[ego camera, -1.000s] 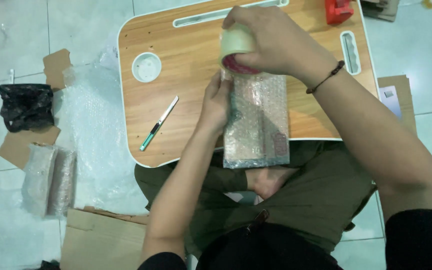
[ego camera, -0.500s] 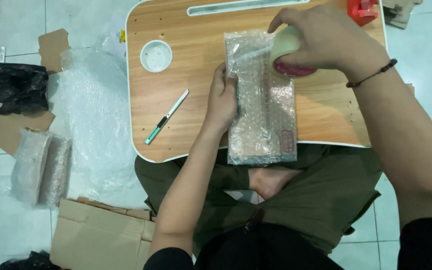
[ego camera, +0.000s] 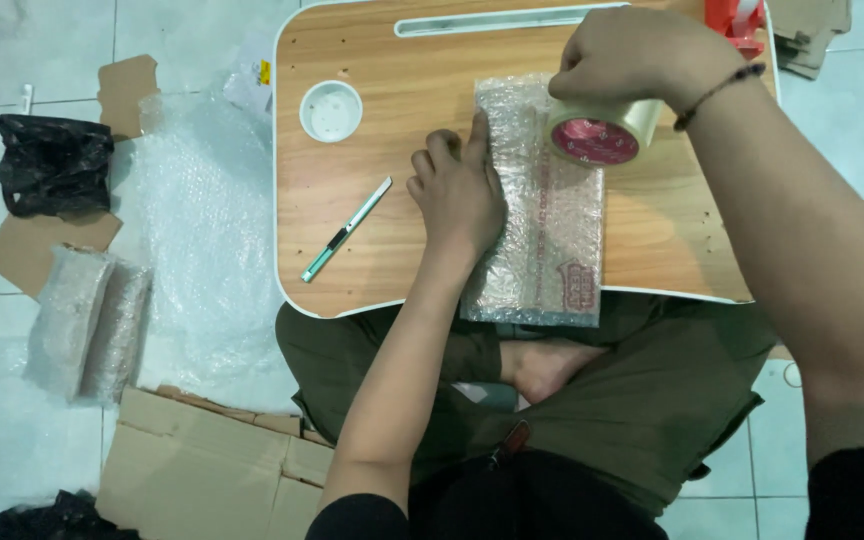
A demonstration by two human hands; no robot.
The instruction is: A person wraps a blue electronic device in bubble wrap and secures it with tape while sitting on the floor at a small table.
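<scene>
A long package wrapped in bubble wrap point(ego camera: 552, 230) lies across a small wooden lap table point(ego camera: 372, 130), its near end hanging over the table's front edge. My left hand point(ego camera: 457, 195) presses flat on the package's left side. My right hand point(ego camera: 642, 55) grips a roll of clear packing tape point(ego camera: 600, 133) with a red core, held against the package's upper right part.
A green utility knife point(ego camera: 345, 230) lies on the table left of my left hand, below a round white cup recess point(ego camera: 331, 110). On the floor to the left are a bubble wrap sheet point(ego camera: 202, 230), two wrapped bundles point(ego camera: 87, 320), a black bag point(ego camera: 52, 165) and flattened cardboard point(ego camera: 202, 470).
My right hand has carried the tape roll from the package's far end to its upper right side. My left hand slid up the package's left edge.
</scene>
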